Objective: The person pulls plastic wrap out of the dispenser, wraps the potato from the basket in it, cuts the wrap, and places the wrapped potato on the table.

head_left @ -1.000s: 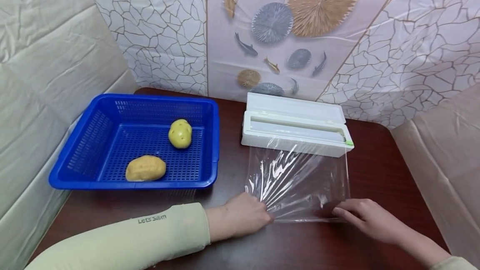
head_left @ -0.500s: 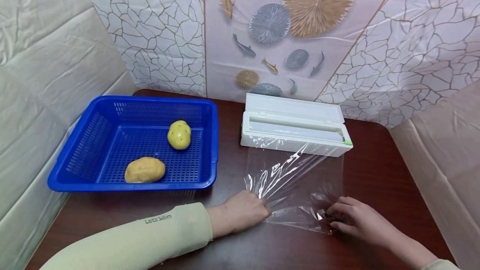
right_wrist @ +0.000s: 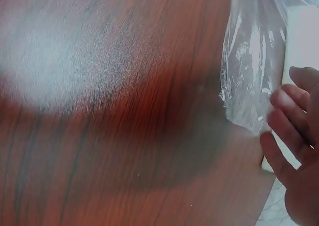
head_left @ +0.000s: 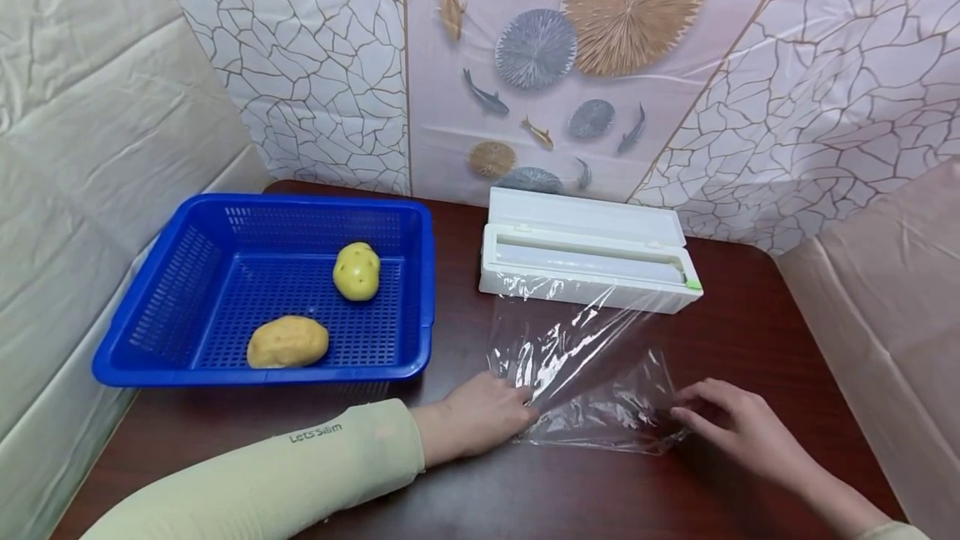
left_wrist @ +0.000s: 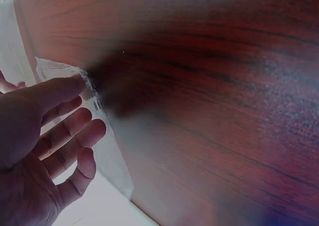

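A sheet of clear cling film (head_left: 577,373) runs from an opened white cling film dispenser (head_left: 585,286) toward the front of the table. My left hand (head_left: 483,413) pinches its near left corner between thumb and index finger. The other fingers of that hand (left_wrist: 65,141) are spread and slightly bent in the left wrist view. Beside the film's near right corner is my right hand (head_left: 742,427). Its thumb and fingers stand apart in the right wrist view, fingertips close to the film edge (right_wrist: 249,101); whether they touch it I cannot tell. The film is creased on that side.
A blue plastic basket (head_left: 262,375) stands on the left, holding two potatoes, a yellow potato (head_left: 356,272) and a tan potato (head_left: 288,342). The dark brown table (head_left: 570,498) is bordered by patterned cloth walls (head_left: 322,65). The dispenser's lid (head_left: 585,215) is tipped back.
My right hand gripped the film's right corner half a second ago, crumpling it, and has since moved slightly right and let go. The left hand keeps its pinch, shifting slightly.
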A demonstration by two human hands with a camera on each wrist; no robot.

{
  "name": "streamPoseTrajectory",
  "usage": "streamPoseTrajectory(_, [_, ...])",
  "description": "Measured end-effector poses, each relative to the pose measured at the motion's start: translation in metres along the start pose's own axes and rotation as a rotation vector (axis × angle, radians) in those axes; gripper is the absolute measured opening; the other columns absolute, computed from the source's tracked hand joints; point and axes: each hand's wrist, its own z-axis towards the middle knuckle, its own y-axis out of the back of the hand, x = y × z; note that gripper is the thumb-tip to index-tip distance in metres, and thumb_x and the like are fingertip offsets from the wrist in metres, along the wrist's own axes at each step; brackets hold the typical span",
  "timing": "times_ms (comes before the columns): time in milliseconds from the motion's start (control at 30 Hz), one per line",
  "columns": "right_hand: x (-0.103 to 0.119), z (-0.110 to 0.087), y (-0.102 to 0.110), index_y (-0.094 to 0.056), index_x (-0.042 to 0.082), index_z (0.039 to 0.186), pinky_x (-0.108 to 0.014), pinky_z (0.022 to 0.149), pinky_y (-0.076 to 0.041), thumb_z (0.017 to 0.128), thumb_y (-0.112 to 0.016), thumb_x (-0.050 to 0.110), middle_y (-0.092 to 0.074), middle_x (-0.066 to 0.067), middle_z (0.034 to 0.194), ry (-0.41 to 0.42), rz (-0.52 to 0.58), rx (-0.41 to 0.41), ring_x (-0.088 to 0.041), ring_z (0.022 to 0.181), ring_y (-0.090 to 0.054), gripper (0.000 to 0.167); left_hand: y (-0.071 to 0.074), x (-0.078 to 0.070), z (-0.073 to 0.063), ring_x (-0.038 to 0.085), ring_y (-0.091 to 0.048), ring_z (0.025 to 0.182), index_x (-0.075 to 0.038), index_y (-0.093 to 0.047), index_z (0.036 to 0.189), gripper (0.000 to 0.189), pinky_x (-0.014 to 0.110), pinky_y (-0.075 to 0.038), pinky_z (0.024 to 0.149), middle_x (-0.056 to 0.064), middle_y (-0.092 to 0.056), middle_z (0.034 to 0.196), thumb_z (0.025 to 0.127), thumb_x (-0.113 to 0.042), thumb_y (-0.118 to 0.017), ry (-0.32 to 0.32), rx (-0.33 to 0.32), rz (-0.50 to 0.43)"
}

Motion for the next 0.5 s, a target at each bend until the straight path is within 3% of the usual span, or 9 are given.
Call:
streamPoseTrajectory(67, [-0.001, 0.001, -0.004, -0.078, 0.016, 0.109, -0.010, 0.091, -0.042, 0.073, -0.094, 0.004, -0.071, 0.007, 0.105, 0.059, -0.065, -0.007, -0.010, 0.096, -0.065, 0.041, -0.001, 0.000, -0.001, 0.006, -0.070, 0.090, -0.034, -0.079, 0.112, 0.016, 0.023, -0.056, 0.072, -0.013, -0.072, 0.106, 0.100, -0.026, -0.071, 0.002, -0.013, 0.006])
streamPoseTrajectory(200, [0.000, 0.000, -0.014, -0.071, 0.010, 0.135, -0.007, 0.113, -0.024, 0.075, -0.094, 0.013, -0.064, -0.011, 0.134, 0.113, -0.123, 0.032, -0.027, 0.121, -0.056, 0.064, -0.001, 0.001, -0.001, 0.006, -0.069, 0.095, -0.035, -0.079, 0.113, 0.017, 0.023, -0.056, 0.074, -0.012, -0.070, 0.108, 0.101, -0.026, -0.069, 0.008, -0.019, 0.009])
streamPoseTrajectory(333, [0.003, -0.006, -0.021, -0.061, 0.010, 0.150, -0.006, 0.117, -0.015, 0.080, -0.092, 0.016, -0.057, -0.019, 0.150, 0.107, -0.140, 0.064, -0.029, 0.135, -0.049, 0.076, 0.003, 0.003, 0.000, 0.006, -0.067, 0.099, -0.034, -0.078, 0.116, 0.018, 0.022, -0.057, 0.074, -0.010, -0.070, 0.112, 0.102, -0.026, -0.068, 0.015, -0.028, 0.015])
streamPoseTrajectory(500, [0.005, -0.011, -0.029, -0.056, 0.014, 0.156, -0.004, 0.116, -0.013, 0.084, -0.090, 0.019, -0.052, -0.015, 0.158, 0.073, -0.159, 0.093, -0.021, 0.141, -0.046, 0.080, 0.016, 0.007, -0.002, 0.008, -0.067, 0.107, -0.032, -0.077, 0.121, 0.021, 0.024, -0.058, 0.079, -0.008, -0.070, 0.121, 0.104, -0.025, -0.067, 0.026, -0.024, -0.006])
